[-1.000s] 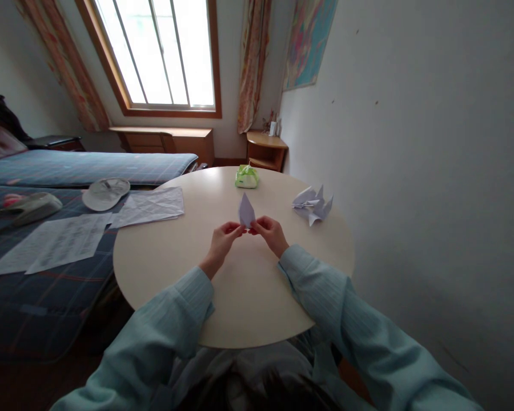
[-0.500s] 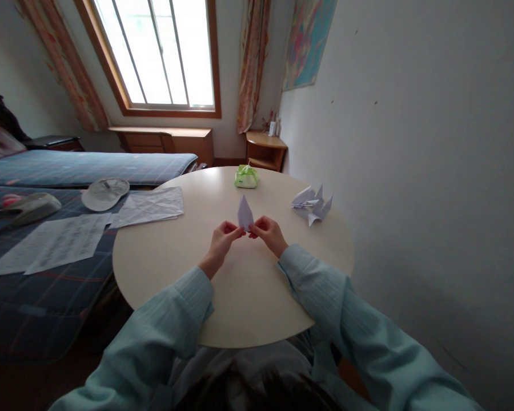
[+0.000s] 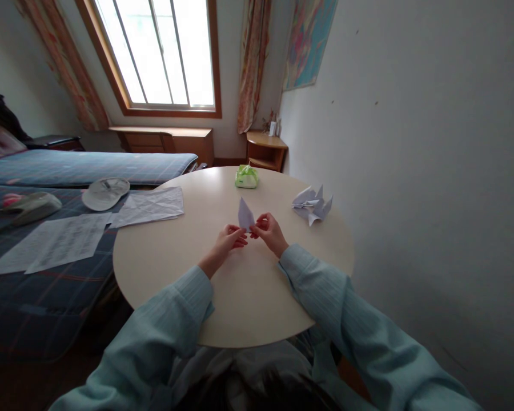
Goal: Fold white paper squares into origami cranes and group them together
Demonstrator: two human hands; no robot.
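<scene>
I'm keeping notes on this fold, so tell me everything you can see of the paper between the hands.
The paper is pale, faintly lilac and matte, folded into a small, narrow shape with straight-looking edges. Its pointed tip faces up, leaning slightly left. The right hand pinches its lower right corner; the left hand has fingertips at its lower left. It is over the table. Its layers are too small to make out.

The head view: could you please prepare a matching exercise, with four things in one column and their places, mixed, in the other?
1. Small folded paper
2. Green packet
3. Pale cap
4. Group of folded papers

A. On the bed
B. Near the far edge of the table
C. At the fingers of the left hand and right hand
D. On the table's right side

Pairs: 1-C, 2-B, 3-A, 4-D
</scene>
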